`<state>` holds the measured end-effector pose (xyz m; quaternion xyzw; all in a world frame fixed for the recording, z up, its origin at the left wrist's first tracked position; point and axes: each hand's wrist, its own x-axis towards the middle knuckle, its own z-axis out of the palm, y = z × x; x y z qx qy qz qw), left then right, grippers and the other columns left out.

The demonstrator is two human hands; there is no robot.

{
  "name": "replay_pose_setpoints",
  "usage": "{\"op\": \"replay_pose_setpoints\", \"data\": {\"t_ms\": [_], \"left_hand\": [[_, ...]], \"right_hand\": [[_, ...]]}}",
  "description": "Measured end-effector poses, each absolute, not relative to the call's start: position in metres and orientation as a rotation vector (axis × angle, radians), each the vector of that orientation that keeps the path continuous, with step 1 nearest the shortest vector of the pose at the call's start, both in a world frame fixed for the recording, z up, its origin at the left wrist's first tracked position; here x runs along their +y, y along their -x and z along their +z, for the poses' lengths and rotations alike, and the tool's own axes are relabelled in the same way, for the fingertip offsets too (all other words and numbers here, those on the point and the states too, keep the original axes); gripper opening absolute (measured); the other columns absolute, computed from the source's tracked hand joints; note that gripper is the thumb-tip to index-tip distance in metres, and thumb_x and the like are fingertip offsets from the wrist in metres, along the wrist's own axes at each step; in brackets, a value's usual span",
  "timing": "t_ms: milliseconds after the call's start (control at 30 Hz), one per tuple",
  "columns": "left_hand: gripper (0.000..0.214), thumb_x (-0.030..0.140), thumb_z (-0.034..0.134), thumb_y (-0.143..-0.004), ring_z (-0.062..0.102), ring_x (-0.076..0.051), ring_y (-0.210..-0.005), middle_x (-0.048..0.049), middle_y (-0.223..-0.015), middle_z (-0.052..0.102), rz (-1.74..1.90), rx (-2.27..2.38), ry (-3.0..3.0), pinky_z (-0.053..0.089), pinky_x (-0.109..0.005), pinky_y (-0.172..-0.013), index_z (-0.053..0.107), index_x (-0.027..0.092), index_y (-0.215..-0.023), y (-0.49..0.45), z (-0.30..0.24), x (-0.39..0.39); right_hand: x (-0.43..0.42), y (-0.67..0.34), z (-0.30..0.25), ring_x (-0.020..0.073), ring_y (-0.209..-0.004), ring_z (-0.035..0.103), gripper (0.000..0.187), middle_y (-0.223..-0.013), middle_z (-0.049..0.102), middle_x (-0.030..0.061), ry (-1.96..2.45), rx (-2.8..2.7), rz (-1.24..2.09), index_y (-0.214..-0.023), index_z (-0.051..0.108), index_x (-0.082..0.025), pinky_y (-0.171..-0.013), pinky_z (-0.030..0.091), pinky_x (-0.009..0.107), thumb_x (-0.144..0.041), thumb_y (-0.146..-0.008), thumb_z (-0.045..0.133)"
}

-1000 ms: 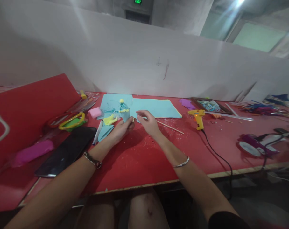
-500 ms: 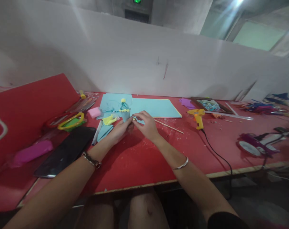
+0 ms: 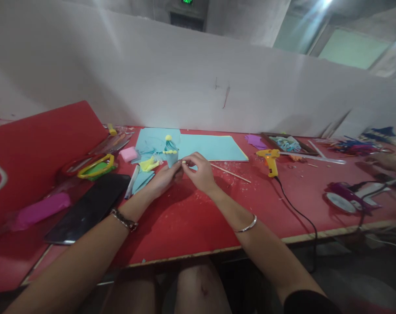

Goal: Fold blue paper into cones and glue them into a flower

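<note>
My left hand (image 3: 163, 178) grips the lower part of a small light-blue paper figure (image 3: 170, 155) trimmed with yellow beads and a yellow ball on top. My right hand (image 3: 199, 172) has its fingers curled and pinched on a tiny yellow piece (image 3: 184, 162) right beside the figure. Both hands meet over the red table (image 3: 191, 218), just in front of the light-blue paper sheets (image 3: 214, 148). A thin wooden stick (image 3: 232, 173) lies to the right of my right hand.
A yellow glue gun (image 3: 270, 159) with a black cord stands to the right. A black tablet (image 3: 90, 207), yellow-handled scissors (image 3: 98, 165), a pink roll (image 3: 42, 209) and a pink block (image 3: 129, 154) lie on the left. A purple tape dispenser (image 3: 346, 197) and a tray of scraps (image 3: 288, 144) sit at right. A white partition (image 3: 185, 87) runs behind.
My right hand has moved left from the table toward the figure and closed from spread fingers into a pinch beside it. My left hand has stayed in place.
</note>
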<state>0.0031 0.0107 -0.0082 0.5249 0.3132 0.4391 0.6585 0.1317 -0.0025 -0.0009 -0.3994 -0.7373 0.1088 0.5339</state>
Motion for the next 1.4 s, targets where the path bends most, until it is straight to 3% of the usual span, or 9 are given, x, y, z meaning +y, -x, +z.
{"op": "replay_pose_setpoints", "data": {"t_ms": [233,400,567,767,1133,1400], "left_hand": [[0.030,0.037,0.052,-0.077,0.025,-0.004,-0.041,0.0076,-0.046,0.028,1.005,0.727,-1.178,0.021,-0.018,-0.040,0.041,0.016,-0.059,-0.003,-0.008,0.011],[0.027,0.037,0.052,-0.077,0.023,-0.004,-0.040,0.0081,-0.047,0.027,0.973,0.697,-1.132,0.020,-0.017,-0.039,0.045,0.015,-0.063,-0.003,-0.006,0.012],[0.022,0.036,0.053,-0.077,0.023,-0.004,-0.040,0.0085,-0.048,0.028,0.982,0.697,-1.059,0.019,-0.016,-0.038,0.050,0.014,-0.072,-0.001,-0.007,0.013],[0.028,0.035,0.055,-0.075,0.027,-0.004,-0.040,0.0076,-0.047,0.030,1.007,0.733,-1.090,0.022,-0.017,-0.039,0.041,0.016,-0.059,-0.002,-0.006,0.012],[0.029,0.034,0.059,-0.073,0.022,-0.003,-0.040,0.0089,-0.049,0.024,1.015,0.750,-1.101,0.017,-0.018,-0.038,0.039,0.017,-0.061,-0.002,-0.007,0.011],[0.029,0.031,0.055,-0.075,0.023,-0.003,-0.040,0.0081,-0.048,0.025,1.013,0.746,-1.095,0.018,-0.019,-0.038,0.037,0.017,-0.058,-0.001,-0.008,0.013]], "right_hand": [[-0.003,-0.129,0.000,0.0115,-0.068,0.051,0.009,-0.073,0.053,0.0000,0.951,-1.544,0.491,-0.071,0.053,-0.019,-0.065,0.043,0.024,-0.026,-0.075,0.048],[0.005,-0.134,-0.001,0.0085,-0.055,0.046,0.015,-0.060,0.048,-0.0040,0.893,-1.294,0.724,-0.074,0.049,-0.019,-0.056,0.040,0.022,-0.034,-0.075,0.047],[0.007,-0.136,-0.002,0.0088,-0.056,0.047,0.019,-0.060,0.051,-0.0033,0.924,-1.339,0.748,-0.076,0.054,-0.019,-0.056,0.041,0.022,-0.036,-0.075,0.049],[0.005,-0.133,-0.006,0.0116,-0.064,0.053,0.015,-0.072,0.061,0.0008,0.959,-1.541,0.634,-0.074,0.060,-0.018,-0.063,0.043,0.025,-0.031,-0.073,0.051],[0.007,-0.133,-0.007,0.0114,-0.065,0.052,0.014,-0.071,0.059,-0.0004,0.978,-1.484,0.675,-0.076,0.057,-0.019,-0.063,0.042,0.024,-0.030,-0.073,0.051],[0.010,-0.135,-0.004,0.0068,-0.050,0.043,0.015,-0.058,0.047,-0.0055,0.907,-1.220,0.871,-0.075,0.052,-0.018,-0.052,0.037,0.021,-0.032,-0.072,0.050]]}}
